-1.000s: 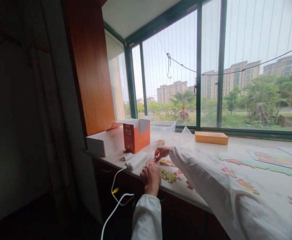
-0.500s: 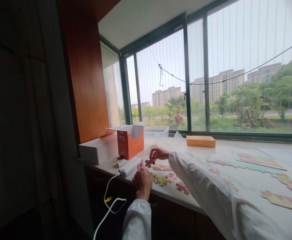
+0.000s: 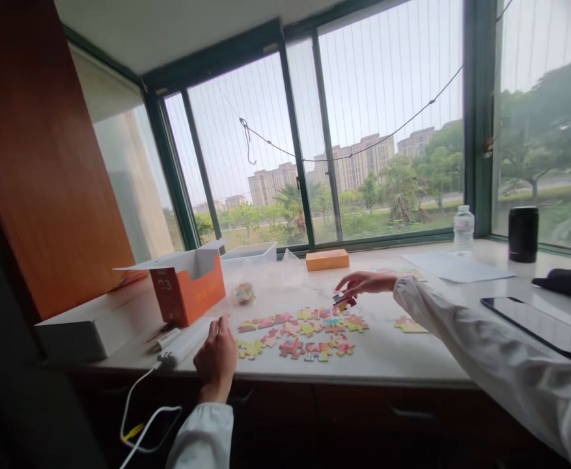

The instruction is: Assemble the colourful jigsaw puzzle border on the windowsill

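My right hand (image 3: 366, 284) pinches a small dark and yellow cluster of jigsaw puzzle pieces (image 3: 344, 302) just over the far right end of the loose pieces. My left hand (image 3: 218, 355) is at the front edge of the table with its fingers curled in, beside a white power strip (image 3: 187, 344). Nothing shows in it. Between the hands, several colourful jigsaw puzzle pieces (image 3: 309, 330) lie spread in rows, pink, yellow, green and red. Part of a joined puzzle section (image 3: 409, 325) lies under my right forearm, which hides the rest.
An open orange box (image 3: 187, 290) and a white box (image 3: 77, 326) stand at the left. Behind are a bagged bundle (image 3: 245, 294), a clear plastic bin (image 3: 250, 253) and a flat orange box (image 3: 327, 260). At the right are a bottle (image 3: 463, 229), a black cylinder (image 3: 523, 234) and a tablet (image 3: 542, 324).
The view has swung right. My right hand has moved away from my left, carrying the puzzle pieces rightward. My left hand stays near the power strip. More loose pieces now show.
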Tool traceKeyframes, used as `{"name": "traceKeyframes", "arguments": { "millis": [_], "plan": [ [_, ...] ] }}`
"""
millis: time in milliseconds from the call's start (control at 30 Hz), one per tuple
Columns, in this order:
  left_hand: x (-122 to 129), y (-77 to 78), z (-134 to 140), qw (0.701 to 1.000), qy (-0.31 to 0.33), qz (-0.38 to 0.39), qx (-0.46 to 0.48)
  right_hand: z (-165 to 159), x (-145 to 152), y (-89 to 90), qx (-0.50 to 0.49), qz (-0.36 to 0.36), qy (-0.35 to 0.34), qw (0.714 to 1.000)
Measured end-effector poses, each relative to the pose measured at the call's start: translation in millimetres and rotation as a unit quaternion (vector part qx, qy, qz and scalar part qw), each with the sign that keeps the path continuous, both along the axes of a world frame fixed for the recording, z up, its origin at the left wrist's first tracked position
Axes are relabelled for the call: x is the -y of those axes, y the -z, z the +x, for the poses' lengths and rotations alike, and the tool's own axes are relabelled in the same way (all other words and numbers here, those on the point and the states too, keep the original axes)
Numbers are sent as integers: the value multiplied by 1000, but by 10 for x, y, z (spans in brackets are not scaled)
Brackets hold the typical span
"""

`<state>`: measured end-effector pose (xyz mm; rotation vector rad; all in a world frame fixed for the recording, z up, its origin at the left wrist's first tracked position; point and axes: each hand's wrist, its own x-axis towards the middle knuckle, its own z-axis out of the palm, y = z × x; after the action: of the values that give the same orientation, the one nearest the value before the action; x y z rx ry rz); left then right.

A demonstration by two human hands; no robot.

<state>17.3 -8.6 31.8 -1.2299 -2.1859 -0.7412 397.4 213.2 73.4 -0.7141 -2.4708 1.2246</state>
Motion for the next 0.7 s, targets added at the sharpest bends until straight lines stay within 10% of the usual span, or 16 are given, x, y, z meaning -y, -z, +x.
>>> {"name": "traceKeyframes", "arguments": {
  "millis": [167, 333, 533, 700],
  "plan": [
    [-204, -292, 590, 996, 82, 6, -40, 837, 6, 190, 47, -42, 44, 997],
    [-658, -592, 1531, 955, 284, -73, -35, 954, -42, 288, 50, -92, 4, 995],
    [-1358, -674, 2354, 805, 538, -251, -7, 926, -22, 216, 57, -85, -9, 995],
    [-1699, -481, 2510, 720, 625, -300, -19, 972, 4, 221, 98, -97, -20, 990]
  ]
}}
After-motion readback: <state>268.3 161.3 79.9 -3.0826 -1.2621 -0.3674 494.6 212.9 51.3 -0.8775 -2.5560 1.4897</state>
